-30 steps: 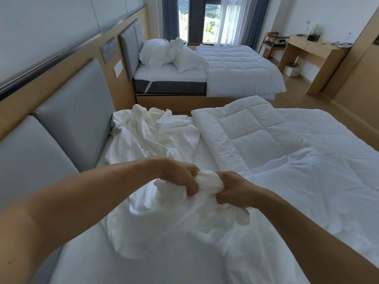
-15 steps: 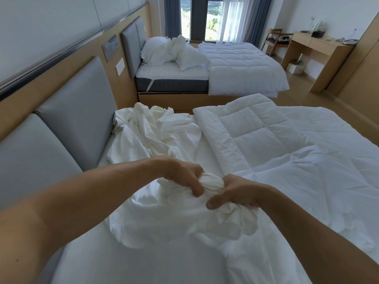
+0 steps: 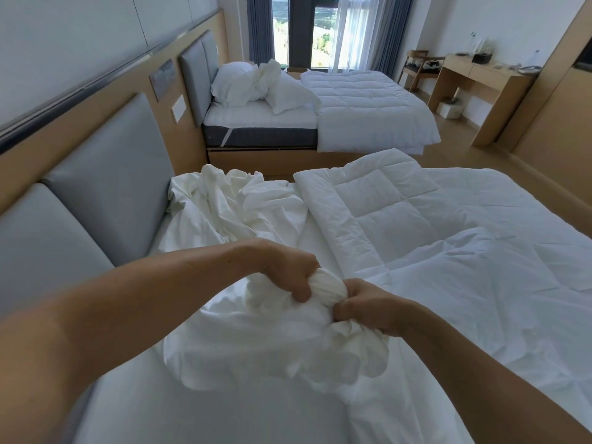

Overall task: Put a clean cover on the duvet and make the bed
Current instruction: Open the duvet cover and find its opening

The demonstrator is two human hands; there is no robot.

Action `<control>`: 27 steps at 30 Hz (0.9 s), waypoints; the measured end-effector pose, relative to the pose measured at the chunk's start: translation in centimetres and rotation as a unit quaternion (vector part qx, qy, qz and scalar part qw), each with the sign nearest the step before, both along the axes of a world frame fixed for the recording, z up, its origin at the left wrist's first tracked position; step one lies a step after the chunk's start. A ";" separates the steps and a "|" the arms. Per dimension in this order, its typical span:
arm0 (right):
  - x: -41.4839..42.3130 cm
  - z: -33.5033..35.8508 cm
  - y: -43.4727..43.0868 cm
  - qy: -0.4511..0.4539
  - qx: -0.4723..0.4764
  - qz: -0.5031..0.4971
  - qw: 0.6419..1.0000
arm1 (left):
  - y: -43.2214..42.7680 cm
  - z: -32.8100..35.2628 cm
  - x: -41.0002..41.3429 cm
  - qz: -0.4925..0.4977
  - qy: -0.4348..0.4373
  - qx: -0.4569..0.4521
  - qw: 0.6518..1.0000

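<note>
Left hand [image 3: 288,270] and right hand [image 3: 368,307] grip bunched white cover [image 3: 326,288], perhaps a corner, over the bed [image 3: 192,411].

Daylight comes in through the far window [image 3: 307,27], blue curtains [image 3: 259,27] either side; second bed [image 3: 259,137] below it, wooden desk [image 3: 474,72] and chair [image 3: 416,64] far right, grey headboard panels [image 3: 105,174] along the left wall [image 3: 64,36]

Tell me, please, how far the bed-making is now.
Done: the duvet lies spread on the bed. In hand: the left hand and right hand grip a bunched part of the cover. Left: the duvet's quilted top is bare, the cover is crumpled by the headboard, so covering and smoothing remain.
</note>
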State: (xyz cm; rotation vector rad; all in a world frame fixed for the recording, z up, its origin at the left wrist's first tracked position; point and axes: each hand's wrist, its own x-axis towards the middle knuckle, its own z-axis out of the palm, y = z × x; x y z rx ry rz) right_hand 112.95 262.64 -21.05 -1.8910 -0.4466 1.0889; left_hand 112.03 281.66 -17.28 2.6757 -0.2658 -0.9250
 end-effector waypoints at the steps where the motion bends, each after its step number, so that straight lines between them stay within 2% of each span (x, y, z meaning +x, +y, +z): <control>1: 0.0 0.0 0.0 0.003 -0.003 -0.009 1.000 | 0.1 -0.1 0.0 0.009 0.005 -0.009 1.000; 7: -0.4 0.8 0.5 0.041 -0.032 -0.011 0.999 | 0.8 0.3 -0.3 0.049 0.055 -0.070 0.995; 12: -0.2 1.5 1.0 -0.001 -0.058 0.002 0.998 | 1.5 0.4 -0.1 0.016 -0.005 -0.033 0.999; 23: 0.0 2.1 0.6 -0.043 -0.056 -0.039 0.997 | 3.1 1.4 1.0 0.015 -0.021 -0.018 1.000; 27: 0.0 1.9 0.4 -0.039 -0.048 -0.051 0.997 | 2.9 1.0 1.3 -0.018 -0.071 -0.004 0.997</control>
